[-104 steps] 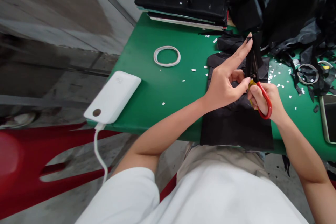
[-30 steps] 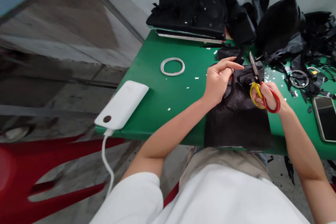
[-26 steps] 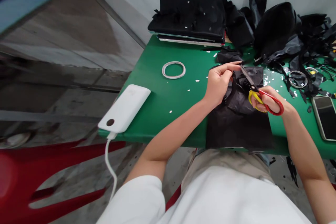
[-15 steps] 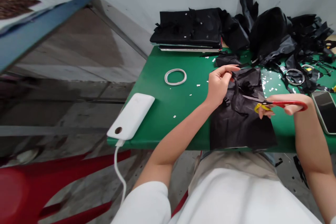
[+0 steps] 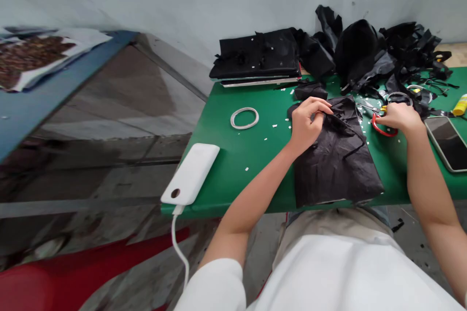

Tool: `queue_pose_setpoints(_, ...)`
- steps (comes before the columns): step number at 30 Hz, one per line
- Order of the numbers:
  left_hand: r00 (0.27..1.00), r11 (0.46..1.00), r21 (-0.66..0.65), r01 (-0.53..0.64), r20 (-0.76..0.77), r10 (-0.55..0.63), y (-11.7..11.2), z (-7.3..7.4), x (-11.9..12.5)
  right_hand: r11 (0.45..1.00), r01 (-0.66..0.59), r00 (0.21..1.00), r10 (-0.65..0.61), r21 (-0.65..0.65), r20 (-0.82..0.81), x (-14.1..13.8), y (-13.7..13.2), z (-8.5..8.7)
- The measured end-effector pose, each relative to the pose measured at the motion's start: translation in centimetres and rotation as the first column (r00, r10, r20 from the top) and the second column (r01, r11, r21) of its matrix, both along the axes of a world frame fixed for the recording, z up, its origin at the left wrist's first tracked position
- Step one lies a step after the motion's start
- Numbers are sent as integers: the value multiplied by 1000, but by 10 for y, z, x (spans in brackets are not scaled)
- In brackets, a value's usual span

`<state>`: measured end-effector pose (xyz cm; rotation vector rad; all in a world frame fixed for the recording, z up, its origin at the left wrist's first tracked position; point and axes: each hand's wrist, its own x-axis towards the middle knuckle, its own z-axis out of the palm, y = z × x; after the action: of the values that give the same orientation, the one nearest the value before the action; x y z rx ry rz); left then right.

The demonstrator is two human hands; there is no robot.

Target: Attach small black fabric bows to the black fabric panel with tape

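Observation:
My left hand [image 5: 309, 119] pinches a gathered strip at the top of a thin black fabric piece [image 5: 339, 175], which lies flat at the table's front edge. Loose black strips trail across its upper part. To the right of the fabric, my right hand [image 5: 403, 116] is low over the table, its fingers closed round scissors with red and yellow handles [image 5: 385, 131]. The blades point left among white paper bits; the fingertips are partly hidden. Just beyond that hand is a tape roll [image 5: 400, 95], partly covered.
On the green table [image 5: 219, 175] are a white power bank [image 5: 191, 175] with a cable, a white ring [image 5: 244, 118], a phone [image 5: 448, 143] and a yellow tube [image 5: 461, 106]. Stacked black fabric [image 5: 259, 56] and a heap of black scraps [image 5: 359, 51] lie along the wall.
My right hand has carried the scissors away from the black fabric, right and back onto the table. My left hand stays at the fabric's top. The view has shifted slightly.

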<state>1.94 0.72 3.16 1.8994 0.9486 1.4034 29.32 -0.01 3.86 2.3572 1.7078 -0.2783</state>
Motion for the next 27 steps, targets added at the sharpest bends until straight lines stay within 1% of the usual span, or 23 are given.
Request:
queue_pose_setpoints(3,996,997,41,62,-72,-59,2,-3,-1,999,33,999,-33,6,-1,-5,-4,-2)
queue_pose_setpoints(5,980,985,97,143,-156,-127,7,-7,-4,999,39,999,-39,15,-2,-10,-7,-5)
queue_pose_setpoints(7,950,961,149,233,-245,-192,12,-11,-7,998,39,999,-39,40,-15,-13,-11,-8)
queue_pose_setpoints(9,923,943,167,289,-309,-228,16,-15,-11,994,32,998,-27,100,-53,-15,-20,-10)
queue_pose_setpoints(11,924,950,160,270,-320,-209,19,-17,-15,976,31,993,-6,215,-114,-11,-36,-11)
queue_pose_setpoints(12,932,959,145,244,-309,-191,20,-18,-17,955,50,987,-2,293,-161,-6,-47,-10)
queue_pose_setpoints(14,950,976,104,189,-270,-155,22,-16,-21,883,128,971,-19,452,-238,10,-75,-11)
queue_pose_setpoints(15,959,982,88,164,-246,-139,23,-15,-22,838,188,970,-76,511,-233,22,-91,-12)
queue_pose_setpoints(16,967,987,74,145,-221,-126,24,-13,-23,792,267,961,-179,549,-210,35,-107,-14)
queue_pose_setpoints(18,980,991,53,125,-164,-115,25,-9,-26,715,412,905,-391,565,-165,66,-138,-24)
queue_pose_setpoints(20,988,992,35,119,-107,-114,26,-6,-27,614,545,815,-548,571,-189,95,-162,-39)
queue_pose_setpoints(22,992,994,23,105,-65,-104,25,-5,-27,551,679,725,-610,485,-320,117,-177,-55)
queue_pose_setpoints(23,994,995,17,95,-53,-94,24,-5,-26,536,710,698,-623,456,-354,125,-182,-62)
queue_pose_setpoints(24,995,996,9,87,-44,-86,23,-6,-26,496,733,670,-647,466,-364,130,-184,-68)
queue_pose_setpoints(25,996,997,-1,79,-34,-79,22,-6,-26,479,743,657,-651,467,-379,133,-185,-73)
queue_pose_setpoints(27,998,998,-16,66,-20,-67,21,-8,-25,462,752,650,-642,470,-407,135,-185,-79)
